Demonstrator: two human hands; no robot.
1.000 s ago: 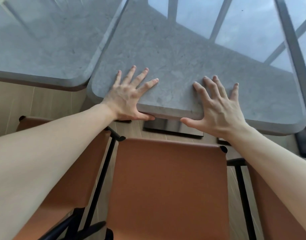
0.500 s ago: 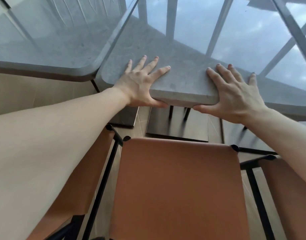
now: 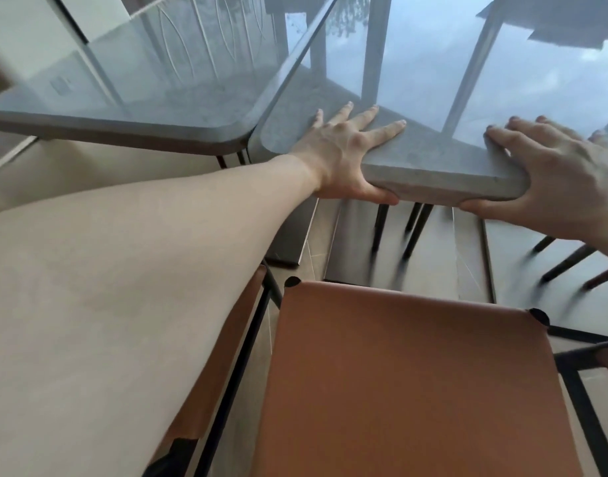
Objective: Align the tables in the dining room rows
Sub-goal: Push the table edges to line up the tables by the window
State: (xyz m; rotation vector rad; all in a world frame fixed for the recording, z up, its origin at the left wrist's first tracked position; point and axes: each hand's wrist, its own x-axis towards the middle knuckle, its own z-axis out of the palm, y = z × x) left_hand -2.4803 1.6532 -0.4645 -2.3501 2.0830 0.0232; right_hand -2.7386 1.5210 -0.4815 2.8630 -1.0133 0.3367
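Both hands grip the near edge of the grey stone-look table (image 3: 433,156), which sits ahead of the person, past the back of a tan leather chair (image 3: 409,373). Left hand (image 3: 343,153): fingers spread flat on the top, thumb hooked under the rim, so the slab edge is clamped between them. Right hand (image 3: 564,170): same hold, fingers over the top, thumb underneath. A two-point clamp of this kind suits shifting or turning the whole table rather than pressing on it.

The neighbouring table (image 3: 123,122) lies to the left, its rounded corner just beside the held table's corner; the two edges meet at an angle, which likely explains the adjustment.

Right hand runs off the frame edge; its outer fingers are cut off. The table legs (image 3: 412,228) below are smeared by blur, possibly motion, so their footing on the floor cannot be read. Strong window reflections mask much of both tabletops.
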